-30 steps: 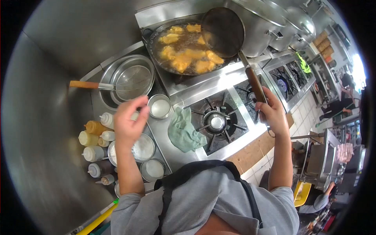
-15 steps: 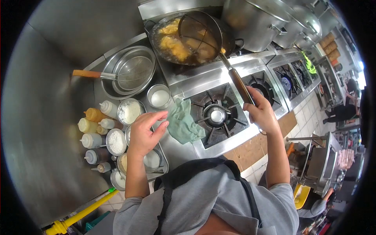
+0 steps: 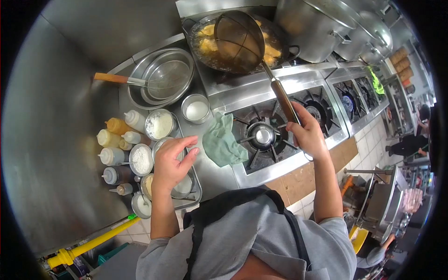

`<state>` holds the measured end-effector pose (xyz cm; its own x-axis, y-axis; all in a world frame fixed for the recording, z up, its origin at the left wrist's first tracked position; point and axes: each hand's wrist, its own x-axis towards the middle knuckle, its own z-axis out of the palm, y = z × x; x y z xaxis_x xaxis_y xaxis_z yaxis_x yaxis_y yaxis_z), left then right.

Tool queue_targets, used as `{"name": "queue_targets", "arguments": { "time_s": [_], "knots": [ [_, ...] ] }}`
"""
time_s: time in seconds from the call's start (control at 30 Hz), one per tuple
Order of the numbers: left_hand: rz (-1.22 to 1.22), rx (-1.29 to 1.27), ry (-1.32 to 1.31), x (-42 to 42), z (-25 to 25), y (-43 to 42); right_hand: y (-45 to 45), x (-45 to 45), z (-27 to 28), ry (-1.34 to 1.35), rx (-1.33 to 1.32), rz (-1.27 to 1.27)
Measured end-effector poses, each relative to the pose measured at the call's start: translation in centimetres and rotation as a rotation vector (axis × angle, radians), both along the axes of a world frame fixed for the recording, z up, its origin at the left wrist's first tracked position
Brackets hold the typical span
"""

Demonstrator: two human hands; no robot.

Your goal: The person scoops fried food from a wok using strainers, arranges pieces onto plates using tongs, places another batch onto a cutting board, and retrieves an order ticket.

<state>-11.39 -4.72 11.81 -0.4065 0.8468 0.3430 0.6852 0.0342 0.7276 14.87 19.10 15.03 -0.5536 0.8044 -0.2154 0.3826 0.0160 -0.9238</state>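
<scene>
Right hand (image 3: 308, 135) wrapped round wooden handle (image 3: 282, 98) of mesh skimmer (image 3: 240, 42); mesh end over wok (image 3: 205, 63) of frying yellow food (image 3: 207, 45). Left hand (image 3: 170, 163) partly open, nothing in it. Skimmer likely stiff, heavier at mesh end, maybe greasy. Best hold: wood, not likely-hot metal.

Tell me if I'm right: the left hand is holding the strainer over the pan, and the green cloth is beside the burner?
Not quite: the head view shows the right hand holding the strainer over the pan, not the left hand. The green cloth is beside the burner.
</scene>
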Motion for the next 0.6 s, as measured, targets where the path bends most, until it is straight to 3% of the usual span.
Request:
{"name": "queue_targets", "arguments": {
  "time_s": [0.33,0.4,0.6],
  "knots": [
    [-0.029,-0.045,0.006,0.9,0.2,-0.2,2.5,0.4,-0.3,-0.020,0.240,-0.116],
    [-0.037,-0.056,-0.012,1.9,0.1,-0.1,3.5,0.4,-1.6,-0.020,0.616,-0.154],
    [-0.145,-0.129,0.046,7.0,0.4,0.6,4.7,-0.4,-1.0,-0.355,0.672,-0.058]
  ]
}}
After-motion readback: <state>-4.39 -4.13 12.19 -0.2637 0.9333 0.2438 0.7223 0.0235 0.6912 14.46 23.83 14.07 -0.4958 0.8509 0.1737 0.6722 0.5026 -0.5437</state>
